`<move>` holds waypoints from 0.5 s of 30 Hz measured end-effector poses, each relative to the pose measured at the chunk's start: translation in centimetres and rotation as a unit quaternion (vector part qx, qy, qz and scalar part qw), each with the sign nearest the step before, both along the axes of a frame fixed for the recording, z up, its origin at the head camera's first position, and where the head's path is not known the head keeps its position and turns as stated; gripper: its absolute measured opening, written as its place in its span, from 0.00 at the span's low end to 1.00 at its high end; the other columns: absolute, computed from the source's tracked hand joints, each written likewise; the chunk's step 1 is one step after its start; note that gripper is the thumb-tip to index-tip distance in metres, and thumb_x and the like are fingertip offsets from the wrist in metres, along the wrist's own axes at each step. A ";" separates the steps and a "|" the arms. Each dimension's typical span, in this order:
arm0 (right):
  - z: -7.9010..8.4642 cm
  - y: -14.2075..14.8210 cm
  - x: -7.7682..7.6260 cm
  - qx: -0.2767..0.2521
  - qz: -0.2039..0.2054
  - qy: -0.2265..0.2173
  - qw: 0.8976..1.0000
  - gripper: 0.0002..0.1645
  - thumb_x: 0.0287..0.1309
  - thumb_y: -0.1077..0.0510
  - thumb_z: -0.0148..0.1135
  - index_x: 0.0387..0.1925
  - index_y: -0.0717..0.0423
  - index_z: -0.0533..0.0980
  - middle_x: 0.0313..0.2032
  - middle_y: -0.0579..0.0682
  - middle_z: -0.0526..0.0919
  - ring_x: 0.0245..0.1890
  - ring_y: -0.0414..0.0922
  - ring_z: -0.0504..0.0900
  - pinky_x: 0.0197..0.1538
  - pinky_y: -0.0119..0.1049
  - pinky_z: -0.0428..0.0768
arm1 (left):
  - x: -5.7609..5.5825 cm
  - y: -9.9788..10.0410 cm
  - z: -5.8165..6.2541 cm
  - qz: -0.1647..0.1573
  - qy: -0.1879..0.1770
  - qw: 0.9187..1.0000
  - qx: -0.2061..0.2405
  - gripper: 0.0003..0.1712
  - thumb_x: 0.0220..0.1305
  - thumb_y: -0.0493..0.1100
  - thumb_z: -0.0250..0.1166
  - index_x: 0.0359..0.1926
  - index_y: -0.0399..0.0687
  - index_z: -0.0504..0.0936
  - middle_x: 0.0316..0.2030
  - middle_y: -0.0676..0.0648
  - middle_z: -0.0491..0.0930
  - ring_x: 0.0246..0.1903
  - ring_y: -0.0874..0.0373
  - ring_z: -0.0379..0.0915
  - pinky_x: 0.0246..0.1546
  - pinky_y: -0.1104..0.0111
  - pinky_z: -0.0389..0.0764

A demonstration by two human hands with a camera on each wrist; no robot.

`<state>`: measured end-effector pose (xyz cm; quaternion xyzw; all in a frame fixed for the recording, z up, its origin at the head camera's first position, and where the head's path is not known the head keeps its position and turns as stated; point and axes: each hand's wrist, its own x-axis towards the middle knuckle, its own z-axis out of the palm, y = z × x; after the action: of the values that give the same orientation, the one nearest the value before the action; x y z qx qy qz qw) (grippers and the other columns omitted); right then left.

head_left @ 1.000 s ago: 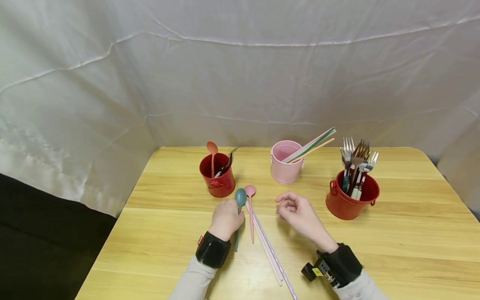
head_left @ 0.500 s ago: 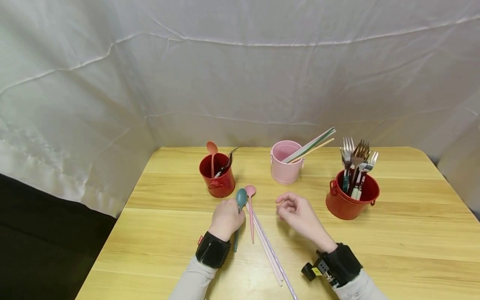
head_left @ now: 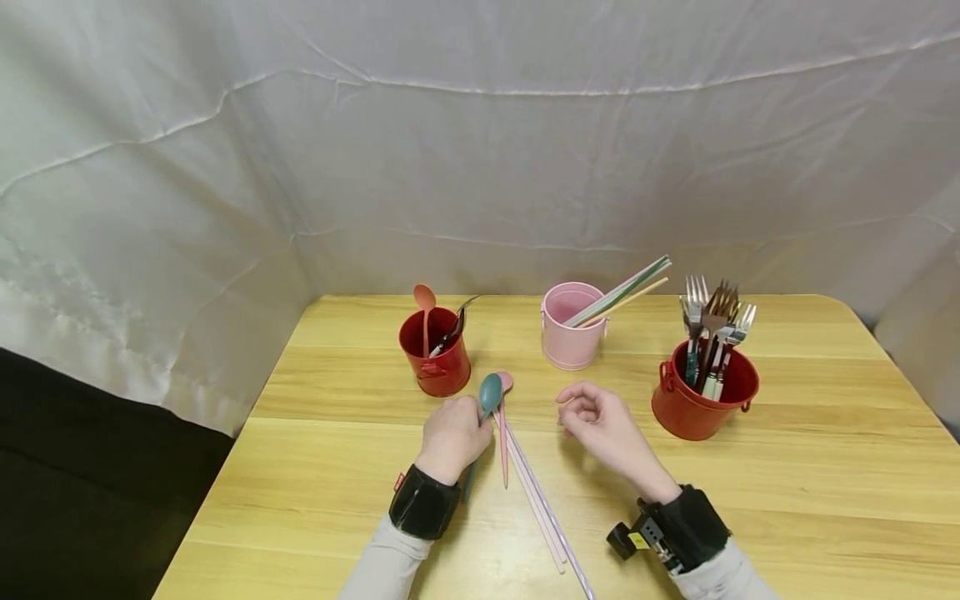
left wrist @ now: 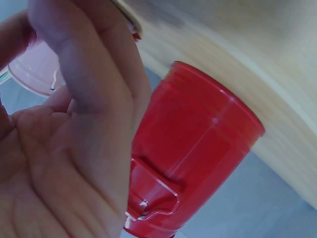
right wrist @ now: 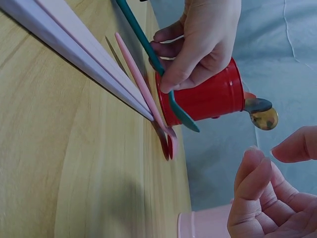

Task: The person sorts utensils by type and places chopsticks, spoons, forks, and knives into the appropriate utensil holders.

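My left hand [head_left: 452,439] pinches the handle of a teal spoon [head_left: 491,392] between thumb and fingers. In the right wrist view that spoon [right wrist: 183,116] is held above the table, bowl end outward. Below it a pink spoon [head_left: 504,442] lies across the tops of long thin pink and lilac sticks [head_left: 542,508]. From the head, the teal bowl partly covers the pink one. Loosely curled and holding nothing, my right hand [head_left: 606,429] hovers right of the sticks. A small red bucket [left wrist: 193,134] stands just beyond my left hand.
The red bucket holds an orange spoon [head_left: 425,302] and other cutlery. Behind the right hand, a pink bucket [head_left: 568,343] contains several thin sticks [head_left: 622,296]. A larger red bucket [head_left: 690,412] with forks [head_left: 716,312] stands to the right. Grey cloth [head_left: 480,167] hangs behind the table.
The teal spoon has tilted and shifted rightward in my left hand, so its bowl now overlaps the pink spoon's bowl. My right hand has drifted very slightly right.
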<state>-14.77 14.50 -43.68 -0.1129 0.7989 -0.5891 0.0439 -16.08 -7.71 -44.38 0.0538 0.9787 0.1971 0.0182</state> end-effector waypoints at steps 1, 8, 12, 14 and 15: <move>0.0 0.0 0.0 0.000 -0.001 -0.001 1.000 0.11 0.56 0.69 0.54 0.42 0.68 0.73 0.30 0.63 0.81 0.27 0.53 0.81 0.31 0.37 0.81 | 0.0 0.0 0.1 -0.002 0.004 1.000 -0.002 0.15 0.53 0.42 0.62 0.15 0.51 0.68 0.13 0.54 0.64 0.15 0.58 0.63 0.13 0.68 0.61; -0.1 0.3 -0.2 -0.004 0.000 0.007 1.000 0.11 0.56 0.69 0.55 0.42 0.70 0.72 0.30 0.64 0.81 0.27 0.54 0.81 0.31 0.36 0.81 | 0.4 0.1 0.9 -0.022 0.053 0.998 0.012 0.11 0.54 0.44 0.65 0.20 0.51 0.72 0.15 0.54 0.68 0.16 0.59 0.65 0.13 0.68 0.64; 0.6 0.3 -0.1 -0.004 0.001 0.010 1.000 0.12 0.56 0.70 0.54 0.42 0.71 0.72 0.29 0.62 0.81 0.27 0.53 0.81 0.32 0.40 0.82 | 0.6 0.2 1.2 -0.046 0.100 0.994 0.021 0.10 0.55 0.46 0.65 0.22 0.52 0.73 0.13 0.57 0.67 0.14 0.61 0.65 0.13 0.69 0.63; 0.7 0.3 -0.1 -0.005 0.001 0.009 1.000 0.12 0.56 0.70 0.54 0.43 0.71 0.72 0.29 0.63 0.81 0.27 0.54 0.81 0.33 0.43 0.82 | 0.7 0.2 1.4 -0.057 0.117 0.991 0.029 0.08 0.55 0.46 0.64 0.23 0.52 0.74 0.12 0.58 0.67 0.13 0.63 0.65 0.13 0.69 0.63; 0.7 0.2 -0.1 -0.005 0.001 0.007 1.000 0.12 0.56 0.70 0.54 0.43 0.71 0.72 0.30 0.63 0.81 0.27 0.55 0.81 0.33 0.45 0.82 | 0.7 0.2 1.5 -0.061 0.123 0.990 0.033 0.07 0.55 0.45 0.64 0.24 0.53 0.74 0.11 0.58 0.67 0.13 0.63 0.65 0.13 0.70 0.63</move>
<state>-14.92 14.74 -43.00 -0.1181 0.7964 -0.5919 0.0379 -15.36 -7.46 -42.87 0.1382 0.9614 0.2192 -0.0922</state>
